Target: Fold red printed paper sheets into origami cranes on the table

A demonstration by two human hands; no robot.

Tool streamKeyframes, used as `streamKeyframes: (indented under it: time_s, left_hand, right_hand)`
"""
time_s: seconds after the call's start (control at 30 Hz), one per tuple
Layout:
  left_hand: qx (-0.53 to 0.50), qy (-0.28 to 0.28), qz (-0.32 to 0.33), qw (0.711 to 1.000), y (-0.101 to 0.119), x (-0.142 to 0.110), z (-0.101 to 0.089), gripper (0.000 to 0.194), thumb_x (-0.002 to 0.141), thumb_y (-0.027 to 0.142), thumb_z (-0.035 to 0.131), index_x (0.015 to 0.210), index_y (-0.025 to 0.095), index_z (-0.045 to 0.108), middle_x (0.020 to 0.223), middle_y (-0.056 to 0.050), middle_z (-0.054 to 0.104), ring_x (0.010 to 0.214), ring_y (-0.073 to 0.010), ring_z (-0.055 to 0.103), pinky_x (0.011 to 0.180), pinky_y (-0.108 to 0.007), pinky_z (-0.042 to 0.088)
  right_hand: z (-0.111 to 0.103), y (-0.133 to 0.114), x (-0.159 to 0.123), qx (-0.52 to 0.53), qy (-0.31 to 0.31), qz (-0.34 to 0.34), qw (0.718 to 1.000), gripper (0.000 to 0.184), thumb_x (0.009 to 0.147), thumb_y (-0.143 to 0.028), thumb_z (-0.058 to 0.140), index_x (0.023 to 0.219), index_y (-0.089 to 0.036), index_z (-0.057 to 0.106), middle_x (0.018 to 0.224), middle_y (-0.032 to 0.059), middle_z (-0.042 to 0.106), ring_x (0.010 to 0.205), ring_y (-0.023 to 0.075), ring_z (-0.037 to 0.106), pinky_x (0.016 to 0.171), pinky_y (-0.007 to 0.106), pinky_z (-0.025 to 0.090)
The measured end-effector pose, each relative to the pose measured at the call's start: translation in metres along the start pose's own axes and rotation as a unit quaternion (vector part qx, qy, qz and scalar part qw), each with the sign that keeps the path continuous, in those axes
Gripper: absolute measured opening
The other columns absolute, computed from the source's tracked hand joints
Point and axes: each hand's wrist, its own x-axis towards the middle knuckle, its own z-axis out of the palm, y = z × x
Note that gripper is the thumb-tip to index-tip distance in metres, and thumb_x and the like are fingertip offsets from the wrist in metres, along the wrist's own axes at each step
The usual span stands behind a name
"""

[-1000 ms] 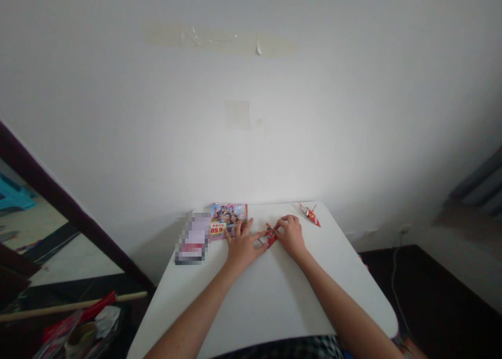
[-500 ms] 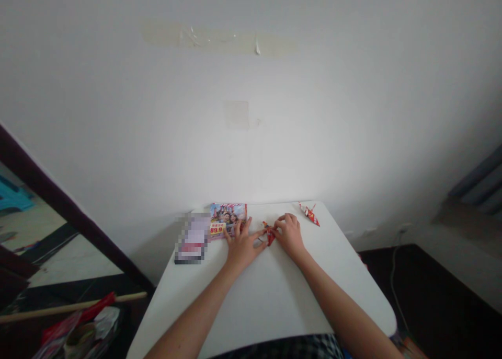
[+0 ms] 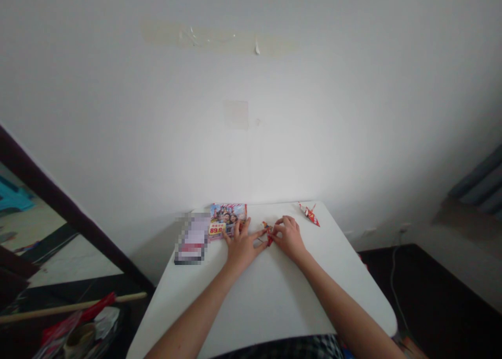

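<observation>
A small piece of red patterned folded paper (image 3: pixel 269 234) lies on the white table between my hands. My right hand (image 3: pixel 289 237) pinches its right side, thumb and forefinger closed on it, the other fingers curled. From the left, the thumb and forefinger of my left hand (image 3: pixel 242 245) hold the paper's edge. The other left fingers are spread, resting over a colourful printed flyer (image 3: pixel 227 213). Fingertips hide part of the folded paper, so its exact shape cannot be made out. A finished red-and-white paper crane (image 3: pixel 309 213) sits near the table's back right corner.
A phone (image 3: pixel 193 240), blurred by pixels, lies left of the flyer on the white table (image 3: pixel 270 307). Behind the table rises a white wall (image 3: pixel 314 113). Low on the left, a wooden stick (image 3: pixel 50 313) lies across a bin with rubbish.
My right fingers have shifted slightly on the folded paper, and less of its red surface shows. My left hand stays nearly in place; flyer, phone and crane have not moved.
</observation>
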Motion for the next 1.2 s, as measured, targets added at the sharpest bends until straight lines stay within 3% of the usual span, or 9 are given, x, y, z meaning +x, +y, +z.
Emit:
streamKeyframes:
  time_s: [0.3,0.67,1.2]
  left_hand:
    - [0.001,-0.044,0.003,0.999,-0.0063,0.0038,-0.0036,0.045,0.084,0.071,0.051,0.128,0.061,0.056,0.166,0.008,0.025,0.152,-0.0438,0.012,0.108,-0.082,0.005]
    - [0.001,-0.040,-0.007,0.999,-0.0049,0.0034,-0.0018,0.047,0.083,0.072,0.052,0.129,0.061,0.055,0.166,0.005,0.027,0.152,-0.0416,0.012,0.109,-0.081,0.004]
    - [0.005,-0.033,-0.001,0.999,-0.0044,0.0014,-0.0045,0.047,0.084,0.070,0.053,0.130,0.061,0.054,0.164,0.005,0.030,0.151,-0.0432,0.015,0.108,-0.082,0.005]
  right_hand:
    - [0.0031,0.0005,-0.0010,-0.003,0.010,-0.006,1.000,0.003,0.083,-0.029,0.076,0.082,-0.027,0.075,0.112,0.0060,0.063,0.120,0.0268,0.045,0.105,0.044,0.037]
    - [0.0019,0.0005,-0.0048,0.003,-0.023,-0.027,0.999,0.006,0.079,-0.024,0.077,0.082,-0.029,0.075,0.115,0.0045,0.064,0.124,0.0269,0.045,0.108,0.045,0.035]
    - [-0.0023,0.0032,-0.0073,0.043,-0.062,-0.067,0.995,0.007,0.079,-0.029,0.078,0.084,-0.028,0.075,0.117,0.0047,0.063,0.127,0.0262,0.046,0.107,0.045,0.037]
